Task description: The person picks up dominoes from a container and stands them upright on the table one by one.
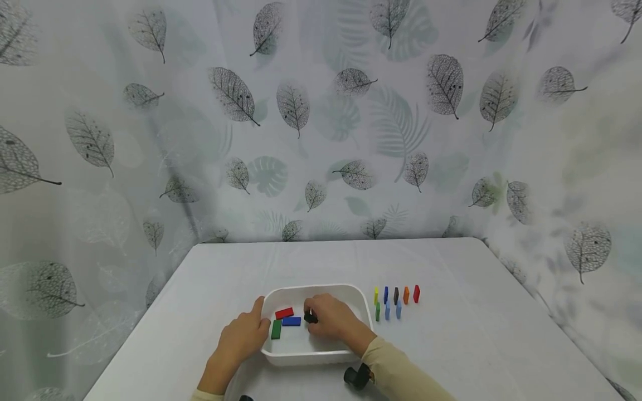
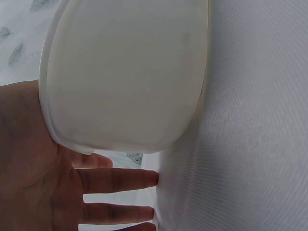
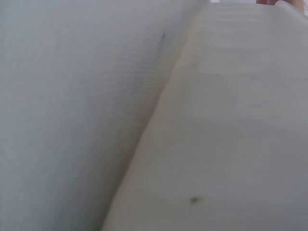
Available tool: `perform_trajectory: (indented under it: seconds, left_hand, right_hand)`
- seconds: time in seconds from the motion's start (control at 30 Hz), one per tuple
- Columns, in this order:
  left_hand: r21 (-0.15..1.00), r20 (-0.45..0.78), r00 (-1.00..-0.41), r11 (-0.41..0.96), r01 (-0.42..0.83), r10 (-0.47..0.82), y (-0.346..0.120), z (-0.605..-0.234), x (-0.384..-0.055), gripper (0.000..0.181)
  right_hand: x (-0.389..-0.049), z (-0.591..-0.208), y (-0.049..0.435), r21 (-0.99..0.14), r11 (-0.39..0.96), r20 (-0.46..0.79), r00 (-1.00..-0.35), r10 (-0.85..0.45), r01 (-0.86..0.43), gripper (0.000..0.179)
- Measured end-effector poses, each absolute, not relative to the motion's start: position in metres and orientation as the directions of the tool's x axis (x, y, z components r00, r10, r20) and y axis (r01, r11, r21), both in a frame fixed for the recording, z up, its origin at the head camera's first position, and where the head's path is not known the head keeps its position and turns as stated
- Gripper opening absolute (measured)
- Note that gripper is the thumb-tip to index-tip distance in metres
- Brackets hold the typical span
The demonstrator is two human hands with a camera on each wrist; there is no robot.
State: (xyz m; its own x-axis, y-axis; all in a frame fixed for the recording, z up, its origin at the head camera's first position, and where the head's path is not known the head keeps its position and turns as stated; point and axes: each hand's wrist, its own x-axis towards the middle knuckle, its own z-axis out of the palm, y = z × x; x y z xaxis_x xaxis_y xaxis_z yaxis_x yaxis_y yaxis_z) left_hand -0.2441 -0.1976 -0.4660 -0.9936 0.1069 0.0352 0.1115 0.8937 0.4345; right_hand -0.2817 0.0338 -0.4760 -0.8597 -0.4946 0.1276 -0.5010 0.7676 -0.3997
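A white tray [image 1: 296, 356] lies on the table with a red block [image 1: 284, 313], a blue block [image 1: 291, 321] and a green block [image 1: 276, 329] flat in its left part. Beside its left end is my left hand [image 1: 244, 336], thumb at the rim. The left wrist view shows that hand's fingers [image 2: 120, 180] straight outside the tray wall, tips at the tabletop. My right hand [image 1: 331, 318] reaches over the tray's near side and pinches a black block [image 1: 311, 317] inside it. The right wrist view shows the tray's outer wall, with the right hand out of sight.
Several small blocks stand upright right of the tray in two rows. Yellow [image 1: 376, 295], dark blue, black, orange and red [image 1: 416, 294] form the back row; green [image 1: 378, 311] and light blue [image 1: 398, 309] ones stand in front. A leaf-patterned curtain [image 1: 321, 139] surrounds the table.
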Motion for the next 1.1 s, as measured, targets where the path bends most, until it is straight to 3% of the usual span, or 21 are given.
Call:
perform_trajectory:
  seconds: [0.43,0.67,1.1]
  left_hand:
    - [0.434,0.032,-0.993,0.894,0.114,0.111,-0.199,-0.467,-0.245,0.059]
    - [0.426,0.043,-0.993,0.897,0.118,0.111,-0.199,-0.469,-0.246,0.059]
    - [0.434,0.034,-0.993,0.894,0.115,0.111,-0.199,-0.468,-0.245,0.059]
  right_hand:
    - [-0.283,-0.467,0.034,-0.405,0.748,0.141,-0.844,-0.518,-0.526,0.023]
    - [-0.275,-0.458,0.038,-0.467,0.733,0.137,-0.859,-0.493,-0.495,0.023]
    - [-0.266,-0.447,0.054,-0.555,0.647,0.243,-0.846,-0.474,-0.522,0.026]
